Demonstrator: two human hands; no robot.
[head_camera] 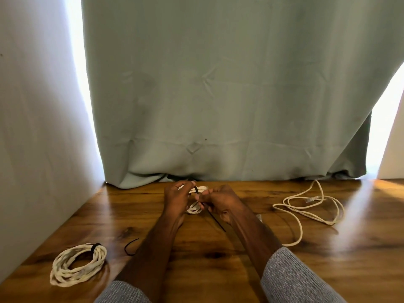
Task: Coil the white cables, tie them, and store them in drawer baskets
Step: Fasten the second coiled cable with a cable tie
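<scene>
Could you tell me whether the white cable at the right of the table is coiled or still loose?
Loose: the cable sprawls in uneven loops, untied.

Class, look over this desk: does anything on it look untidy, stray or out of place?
Yes. The loose white cable sprawls uncoiled on the right side of the wooden table, unlike the tied coil at the left. A spare black tie lies alone near the left forearm.

Coil (195, 208) mostly hidden behind hands (177, 200).
</scene>
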